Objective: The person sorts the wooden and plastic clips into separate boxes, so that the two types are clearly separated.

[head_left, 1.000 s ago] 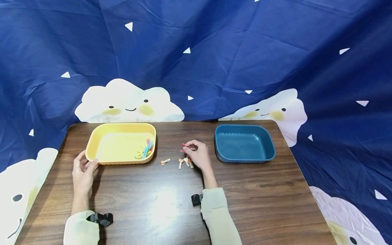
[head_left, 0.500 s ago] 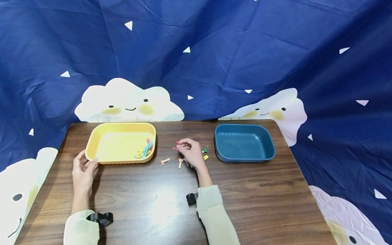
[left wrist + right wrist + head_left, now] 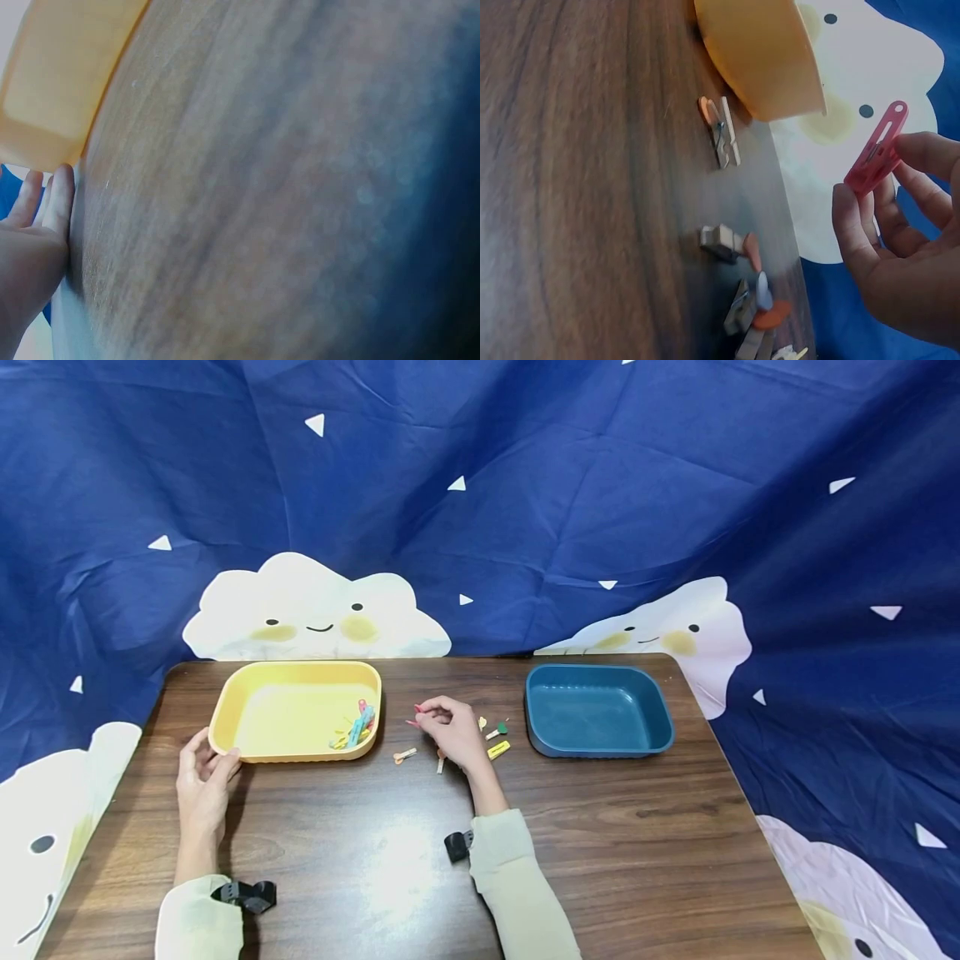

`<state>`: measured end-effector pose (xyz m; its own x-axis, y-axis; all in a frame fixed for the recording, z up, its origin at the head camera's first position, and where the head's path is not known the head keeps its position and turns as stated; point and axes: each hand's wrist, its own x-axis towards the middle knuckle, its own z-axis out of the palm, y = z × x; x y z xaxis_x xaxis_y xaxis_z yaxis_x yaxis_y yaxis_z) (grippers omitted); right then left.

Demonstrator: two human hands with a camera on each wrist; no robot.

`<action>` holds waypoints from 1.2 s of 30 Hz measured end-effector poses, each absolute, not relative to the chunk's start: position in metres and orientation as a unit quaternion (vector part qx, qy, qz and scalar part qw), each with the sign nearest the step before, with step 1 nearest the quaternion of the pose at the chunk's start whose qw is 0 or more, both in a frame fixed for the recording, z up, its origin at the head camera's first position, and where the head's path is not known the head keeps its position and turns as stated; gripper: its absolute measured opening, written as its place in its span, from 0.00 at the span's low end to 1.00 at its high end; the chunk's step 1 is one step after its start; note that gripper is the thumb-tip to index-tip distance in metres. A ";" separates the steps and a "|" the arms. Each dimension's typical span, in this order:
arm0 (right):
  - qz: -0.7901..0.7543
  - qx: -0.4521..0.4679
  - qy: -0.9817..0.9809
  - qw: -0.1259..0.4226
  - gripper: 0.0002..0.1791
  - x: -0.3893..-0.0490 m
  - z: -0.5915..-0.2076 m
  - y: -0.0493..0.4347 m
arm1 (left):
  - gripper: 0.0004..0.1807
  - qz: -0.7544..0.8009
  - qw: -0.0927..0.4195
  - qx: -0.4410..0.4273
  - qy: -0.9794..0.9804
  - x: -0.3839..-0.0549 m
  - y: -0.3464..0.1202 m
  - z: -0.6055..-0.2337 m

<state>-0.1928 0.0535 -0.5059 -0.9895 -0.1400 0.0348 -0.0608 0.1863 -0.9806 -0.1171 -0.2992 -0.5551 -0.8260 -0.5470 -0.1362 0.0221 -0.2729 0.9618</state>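
The pink-red clip [image 3: 877, 150] was slim and flat-sided, with a round hole near its raised end, a long slot along its body and a thin metal-coloured piece set in the middle. It tilted in the air above the worktop [image 3: 637, 843], between the two bins and nearer the yellow one, pinched between the thumb and finger of the right hand [image 3: 453, 731]. The left hand [image 3: 202, 785] was well apart from it, gripping the near left corner of the yellow bin [image 3: 300, 756] with the thumb at the rim.

In the head view the clip came down to small red specks at the fingertips, and the right hand and wrist covered some of the wooden pegs [image 3: 742, 315] lying beneath. The right wrist view showed those pegs overlapping, a little blurred and cut by the lower edge; how many there were I could not tell. The left wrist view was mostly blurred wood grain, with the bin cut off at upper left.

The yellow bin held a small heap of blue, yellow and pinkish clips [image 3: 358, 731] in its near right corner, too tangled to count. The dark blue bin [image 3: 600, 752] stood on the right, its glossy floor in sight
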 end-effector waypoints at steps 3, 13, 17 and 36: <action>-0.635 -0.066 0.769 0.035 0.08 -0.194 -0.504 0.048 | 0.30 -0.766 0.187 0.231 -0.570 -0.117 -0.300 -0.555; -0.615 -0.090 0.783 0.029 0.07 -0.199 -0.492 0.031 | 0.30 -0.768 0.186 0.233 -0.567 -0.117 -0.302 -0.555; -0.611 -0.100 0.785 0.026 0.06 -0.201 -0.488 0.023 | 0.30 -0.763 0.190 0.232 -0.572 -0.117 -0.302 -0.555; -0.571 -0.115 0.813 0.008 0.05 -0.206 -0.480 -0.007 | 0.30 -0.768 0.185 0.231 -0.568 -0.116 -0.300 -0.555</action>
<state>-0.2064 -0.0065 -0.4805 -0.9733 -0.1966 0.1185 -0.1781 0.3206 -0.9303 -0.1163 -0.2998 -0.5550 -0.8246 -0.5469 -0.1448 0.0211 -0.2854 0.9582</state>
